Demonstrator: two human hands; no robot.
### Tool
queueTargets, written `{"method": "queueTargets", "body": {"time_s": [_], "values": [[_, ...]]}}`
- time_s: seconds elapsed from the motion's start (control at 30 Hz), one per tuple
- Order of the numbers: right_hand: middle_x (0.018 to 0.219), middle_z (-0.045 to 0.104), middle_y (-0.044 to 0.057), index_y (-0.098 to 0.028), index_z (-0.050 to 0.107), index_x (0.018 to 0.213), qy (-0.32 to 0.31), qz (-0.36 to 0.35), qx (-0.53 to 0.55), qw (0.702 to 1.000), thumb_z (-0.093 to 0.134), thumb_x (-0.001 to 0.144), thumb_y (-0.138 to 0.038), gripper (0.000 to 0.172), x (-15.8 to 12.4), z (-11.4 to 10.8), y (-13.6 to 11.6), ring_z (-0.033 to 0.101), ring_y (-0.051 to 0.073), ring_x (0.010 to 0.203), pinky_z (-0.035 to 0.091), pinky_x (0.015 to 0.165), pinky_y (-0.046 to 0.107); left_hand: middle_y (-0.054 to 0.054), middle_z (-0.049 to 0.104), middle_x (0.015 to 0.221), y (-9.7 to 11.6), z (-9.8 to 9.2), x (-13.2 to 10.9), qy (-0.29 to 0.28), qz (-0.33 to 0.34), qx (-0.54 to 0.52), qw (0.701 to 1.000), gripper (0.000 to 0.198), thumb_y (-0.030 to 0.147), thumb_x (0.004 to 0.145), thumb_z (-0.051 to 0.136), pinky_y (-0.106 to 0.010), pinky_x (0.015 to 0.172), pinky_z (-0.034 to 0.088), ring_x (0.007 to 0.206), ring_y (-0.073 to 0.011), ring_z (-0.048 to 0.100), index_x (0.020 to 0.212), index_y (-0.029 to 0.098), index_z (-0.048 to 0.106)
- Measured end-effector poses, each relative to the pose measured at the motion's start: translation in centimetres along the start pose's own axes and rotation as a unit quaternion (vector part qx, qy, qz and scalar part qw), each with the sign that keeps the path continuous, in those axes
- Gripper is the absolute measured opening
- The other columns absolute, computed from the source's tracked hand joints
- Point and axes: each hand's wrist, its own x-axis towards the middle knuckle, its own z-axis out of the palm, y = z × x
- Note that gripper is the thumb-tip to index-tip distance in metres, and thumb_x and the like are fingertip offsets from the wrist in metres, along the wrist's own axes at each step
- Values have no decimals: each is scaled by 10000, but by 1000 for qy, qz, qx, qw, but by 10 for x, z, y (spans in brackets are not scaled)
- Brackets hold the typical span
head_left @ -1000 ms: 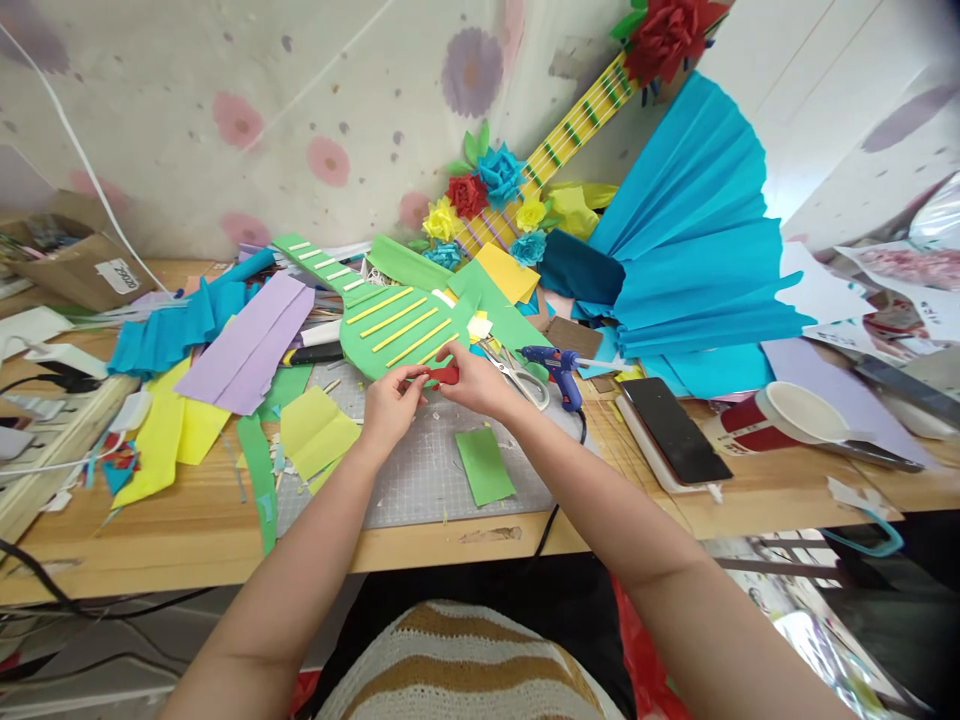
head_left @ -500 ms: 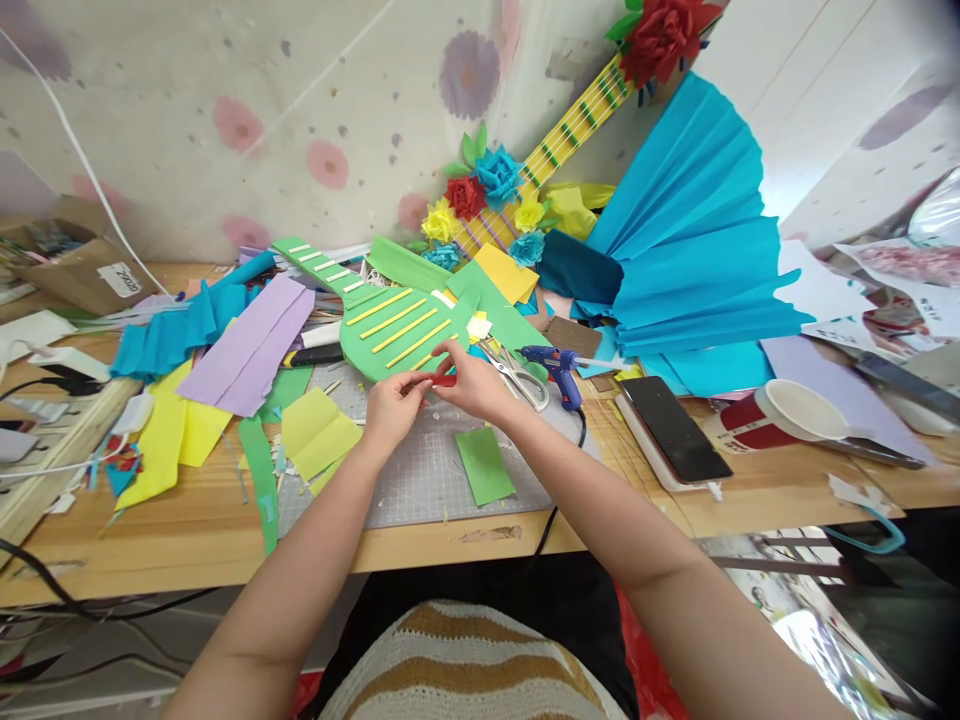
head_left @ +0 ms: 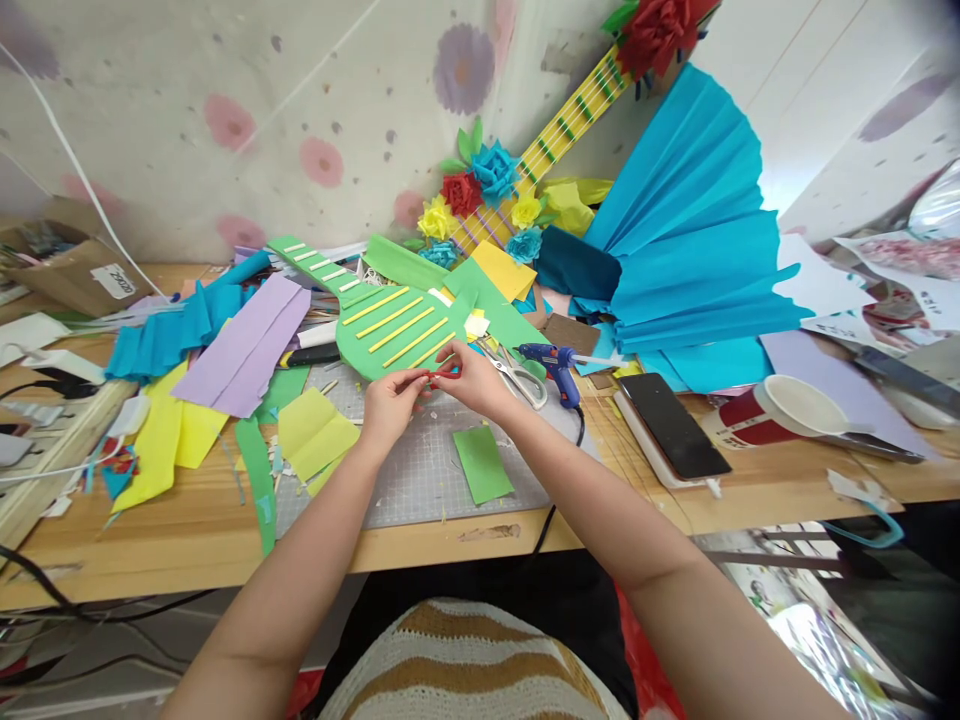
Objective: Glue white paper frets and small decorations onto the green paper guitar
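My left hand and my right hand meet over the grey cutting mat, fingers pinched together on a small red paper piece held between them. Just behind the hands lies a green paper guitar shape with yellow strips. A green paper rectangle rests on the mat below my right wrist. Scissors and a blue glue gun lie right of my right hand.
Yellow, purple and blue paper sheets cover the wooden table at left. A large blue pleated fan and a flowered paper guitar lean at the back. A phone and a red cup sit at right.
The red piece looks smaller and more tucked between my fingertips than a second ago. Both hands have stayed almost in the same spot.
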Motion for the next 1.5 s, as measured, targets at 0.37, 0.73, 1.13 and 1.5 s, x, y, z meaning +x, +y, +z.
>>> {"method": "queueTargets", "body": {"time_s": [0.37,0.73,1.13,1.5], "values": [[739,618,-28,-203,505,869,-2,-14,24,1000,612,664,-262,238,3,2,-1,584,132,688,437,662,273,-49,688,713,2,1,-2,12,-13,-23,1000,296,331,620,691,-225,440,447,540,-125,581,841,135,706],[732,603,-30,-201,481,828,-41,-15,40,998,608,667,-268,216,1,-9,-5,577,125,678,407,612,245,-47,673,691,1,1,0,-10,-66,-101,993,441,420,470,795,-194,430,421,503,-80,512,788,127,704],[709,626,-25,-201,466,860,-123,-84,82,985,618,677,-247,242,6,-23,-2,568,114,625,386,564,227,-31,668,706,2,4,-2,-25,-94,-132,986,433,403,423,821,-175,400,363,456,-43,454,734,135,683],[768,642,-17,-196,494,890,-120,-133,14,984,568,700,-196,204,4,-27,-6,543,107,632,371,596,232,-7,614,606,4,4,-5,-9,-48,-84,995,384,387,453,810,-184,419,374,521,-85,507,696,135,652]]}}
